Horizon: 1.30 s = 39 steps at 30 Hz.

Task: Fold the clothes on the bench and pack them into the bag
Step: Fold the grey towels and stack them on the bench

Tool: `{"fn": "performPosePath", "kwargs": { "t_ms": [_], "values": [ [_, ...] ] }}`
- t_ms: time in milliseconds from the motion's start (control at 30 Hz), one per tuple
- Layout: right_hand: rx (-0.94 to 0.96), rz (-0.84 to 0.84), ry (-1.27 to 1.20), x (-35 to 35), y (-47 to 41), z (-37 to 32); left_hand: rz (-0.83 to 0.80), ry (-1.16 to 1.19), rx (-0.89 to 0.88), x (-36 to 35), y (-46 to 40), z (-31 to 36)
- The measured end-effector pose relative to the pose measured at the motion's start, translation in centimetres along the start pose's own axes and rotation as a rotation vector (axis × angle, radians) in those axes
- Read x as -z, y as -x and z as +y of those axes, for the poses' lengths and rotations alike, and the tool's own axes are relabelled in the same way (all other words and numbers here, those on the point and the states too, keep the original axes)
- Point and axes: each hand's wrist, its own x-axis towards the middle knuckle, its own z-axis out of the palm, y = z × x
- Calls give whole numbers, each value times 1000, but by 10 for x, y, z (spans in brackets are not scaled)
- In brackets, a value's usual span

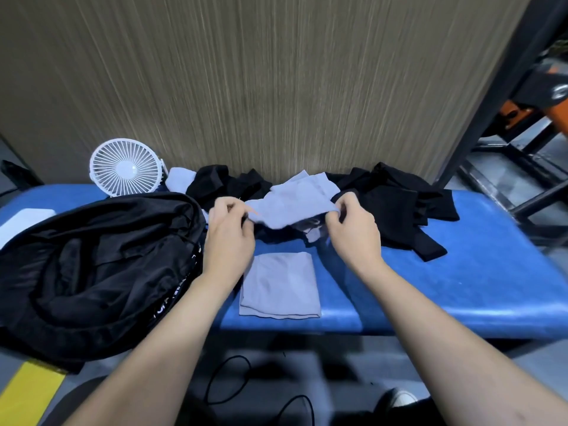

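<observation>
A light grey garment is lifted a little above the blue bench. My left hand pinches its left edge and my right hand pinches its right edge. A folded light grey garment lies flat near the bench's front edge, between my forearms. Black clothes are heaped along the back of the bench, on both sides of the held piece. A large black bag slumps on the bench's left end, its mouth facing up.
A small white fan stands at the back left against a wood-grain wall panel. A white flat object lies at the far left. Black cables curl on the floor below. A dark metal frame stands to the right.
</observation>
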Motion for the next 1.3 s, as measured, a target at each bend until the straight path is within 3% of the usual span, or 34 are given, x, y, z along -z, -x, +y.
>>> {"fn": "performPosePath", "kwargs": {
  "t_ms": [133,300,467,667,833,967,1300],
  "values": [
    [-27,85,-96,14,4,-4,118,171,-26,16,-5,14],
    [120,203,-14,31,11,-8,212,220,59,28,4,27],
    [169,115,-128,56,12,-12,292,375,106,40,2,37],
    [-199,-330,-485,84,8,17,55,395,146,38,10,24],
    [-416,-401,-425,88,17,42,-316,288,189,26,33,12],
    [-416,-438,-286,88,24,49,-417,186,224,24,48,14],
    [-286,-628,-49,104,23,56,-467,-34,227,30,50,12]
  ]
}}
